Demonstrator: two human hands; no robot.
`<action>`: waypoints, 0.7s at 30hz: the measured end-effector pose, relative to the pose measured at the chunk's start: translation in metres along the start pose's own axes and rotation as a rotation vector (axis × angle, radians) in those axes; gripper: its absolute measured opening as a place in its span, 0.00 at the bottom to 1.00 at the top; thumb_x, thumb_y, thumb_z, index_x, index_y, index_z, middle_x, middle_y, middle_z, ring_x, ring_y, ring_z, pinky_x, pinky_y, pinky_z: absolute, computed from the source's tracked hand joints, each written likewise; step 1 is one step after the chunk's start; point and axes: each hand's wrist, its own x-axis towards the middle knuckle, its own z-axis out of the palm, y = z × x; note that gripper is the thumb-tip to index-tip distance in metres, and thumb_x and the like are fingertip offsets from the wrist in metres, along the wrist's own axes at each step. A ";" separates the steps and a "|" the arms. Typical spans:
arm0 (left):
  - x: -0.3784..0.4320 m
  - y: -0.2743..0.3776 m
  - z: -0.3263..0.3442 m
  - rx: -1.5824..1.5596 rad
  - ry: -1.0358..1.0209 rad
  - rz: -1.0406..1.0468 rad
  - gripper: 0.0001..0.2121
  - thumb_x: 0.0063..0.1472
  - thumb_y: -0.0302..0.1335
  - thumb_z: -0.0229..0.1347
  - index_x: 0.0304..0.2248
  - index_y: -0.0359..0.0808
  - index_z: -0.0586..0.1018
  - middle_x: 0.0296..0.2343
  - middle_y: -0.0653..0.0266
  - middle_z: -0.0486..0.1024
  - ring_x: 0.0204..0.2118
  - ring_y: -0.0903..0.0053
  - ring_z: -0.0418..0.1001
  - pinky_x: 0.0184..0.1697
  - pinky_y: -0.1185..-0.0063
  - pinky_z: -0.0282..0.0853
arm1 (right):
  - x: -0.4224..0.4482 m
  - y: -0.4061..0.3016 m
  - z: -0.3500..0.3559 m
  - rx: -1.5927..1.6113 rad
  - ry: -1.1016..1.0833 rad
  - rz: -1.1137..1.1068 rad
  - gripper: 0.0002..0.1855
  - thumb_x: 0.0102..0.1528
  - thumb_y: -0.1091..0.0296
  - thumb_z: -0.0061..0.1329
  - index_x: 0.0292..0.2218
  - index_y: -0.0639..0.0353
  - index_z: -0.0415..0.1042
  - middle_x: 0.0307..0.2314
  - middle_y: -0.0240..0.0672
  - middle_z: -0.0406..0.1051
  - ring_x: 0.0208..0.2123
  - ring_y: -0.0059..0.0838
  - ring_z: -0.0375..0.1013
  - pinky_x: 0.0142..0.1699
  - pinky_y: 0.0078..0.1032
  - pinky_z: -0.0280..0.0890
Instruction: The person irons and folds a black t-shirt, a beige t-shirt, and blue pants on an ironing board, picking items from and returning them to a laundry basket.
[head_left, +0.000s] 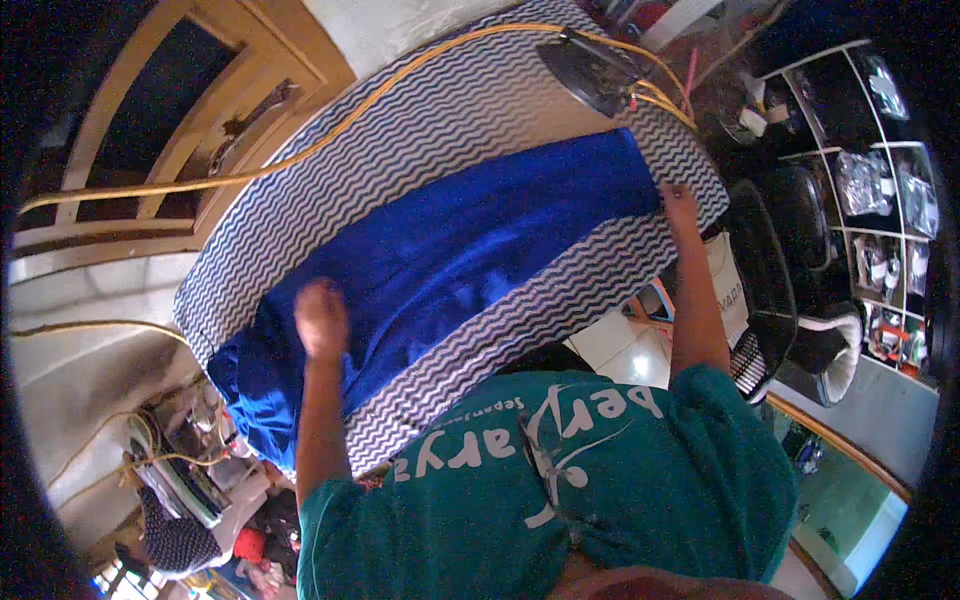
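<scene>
A long piece of blue cloth (450, 247), perhaps a garment, lies lengthwise across a board (420, 157) with a zigzag-patterned cover. Its right part is fairly flat, with soft creases through the middle. Toward the left end it bunches up and hangs over the board's edge. My left hand (321, 319) is over the cloth's left part, blurred, with its fingers curled; whether it grips any fabric is unclear. At the cloth's right end, my right hand (677, 201) is beside the edge with bent fingers. I cannot tell if it pinches the hem.
A dark iron-like appliance (585, 75) stands at the board's far right end. From it a yellow cord (360, 112) runs along the far edge to the left. Right of the board are a black mesh chair (761, 262) and shelves (889, 142) holding plastic-wrapped packages. A wooden frame (262, 150) stands far left.
</scene>
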 end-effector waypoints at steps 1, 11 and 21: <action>-0.017 0.034 0.004 -0.208 -0.144 0.055 0.10 0.48 0.25 0.52 0.33 0.33 0.71 0.27 0.54 0.70 0.31 0.59 0.67 0.35 0.67 0.63 | -0.007 -0.007 -0.001 0.154 -0.172 0.220 0.23 0.49 0.53 0.48 0.40 0.63 0.66 0.20 0.34 0.67 0.19 0.28 0.67 0.25 0.24 0.61; -0.038 0.099 0.023 -0.455 -0.516 0.041 0.09 0.47 0.23 0.54 0.32 0.37 0.73 0.26 0.57 0.70 0.30 0.63 0.69 0.35 0.71 0.64 | 0.000 -0.058 -0.053 0.989 -0.568 0.386 0.10 0.47 0.66 0.50 0.30 0.61 0.68 0.20 0.29 0.66 0.22 0.21 0.64 0.28 0.19 0.63; -0.022 0.085 0.043 -0.294 -0.940 0.062 0.10 0.55 0.32 0.45 0.31 0.38 0.76 0.29 0.54 0.73 0.33 0.61 0.71 0.34 0.70 0.65 | 0.014 -0.008 -0.032 0.218 -0.521 -0.296 0.08 0.43 0.66 0.50 0.27 0.60 0.71 0.23 0.40 0.69 0.29 0.40 0.69 0.36 0.31 0.63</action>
